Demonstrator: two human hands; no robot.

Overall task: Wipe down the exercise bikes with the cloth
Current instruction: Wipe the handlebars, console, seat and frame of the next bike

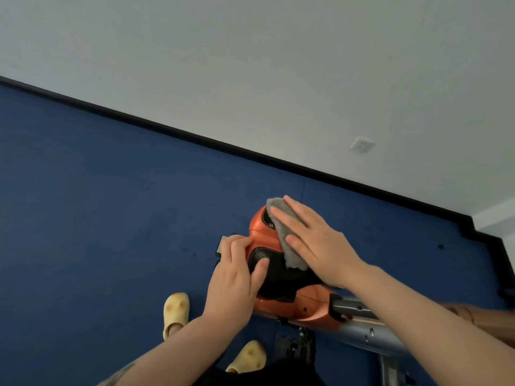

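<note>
One exercise bike (281,271) in view, only its orange-and-black saddle and a stretch of grey seat post (365,327) showing; one grey cloth (287,238), two hands, two yellow clogs (175,313) on the blue floor mat (97,204), one wall socket (362,145). Cloth lies across the front right part of the saddle, draped over the edge. Right hand (317,240) is flat on top of it, fingers straight and spread, pressing rather than gripping, nothing curled round the fabric. Left hand (237,277) braces the saddle's left side, fingers bent over the rim near the perforated black panel and thumb laid on top; a bracing hold, not a tight one as far as I can tell. Handling guess: cloth looks like fluffy microfibre, light, limp, will bunch or slide under a flat palm, so keep pressure on the middle and let the edges trail. Saddle looks firm with a smooth, curved shell; cloth probably slips off the nose easily. Bike itself likely heavy and stable, but the saddle may swivel on its post, hence the steadying hand at the rim. Rest of the frame is out of view.
</note>
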